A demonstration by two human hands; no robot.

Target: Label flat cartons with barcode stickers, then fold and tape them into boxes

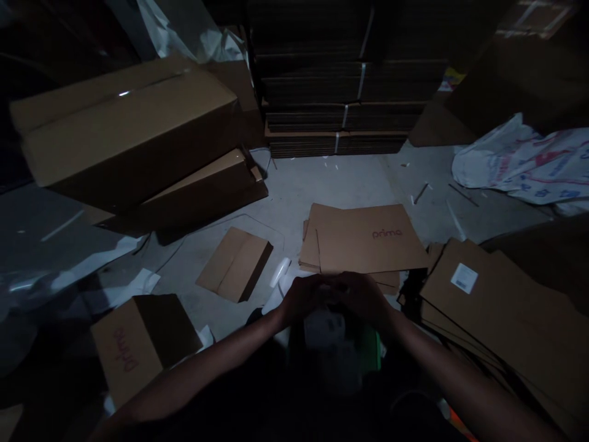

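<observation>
My left hand (301,298) and my right hand (363,298) meet at the lower middle of the head view, fingertips close together. The fingers of both are curled inward. Whatever lies between them, if anything, is lost in shadow. Just beyond the hands lie flat cardboard sheets (363,239), the top one printed "prima". Below the hands is a dim, pale patterned surface (326,329), with a green edge (378,351) to its right. A small closed carton (234,264) rests on the floor left of the hands, and near it lies a white roll-like piece (280,272).
Large cartons (138,129) lean at the left, and another "prima" carton (145,344) stands nearer. Strapped stacks of flat cardboard (335,113) fill the back. More flattened boxes (501,307) lie at right, below a white printed sack (529,162). Scraps litter the grey floor (340,178).
</observation>
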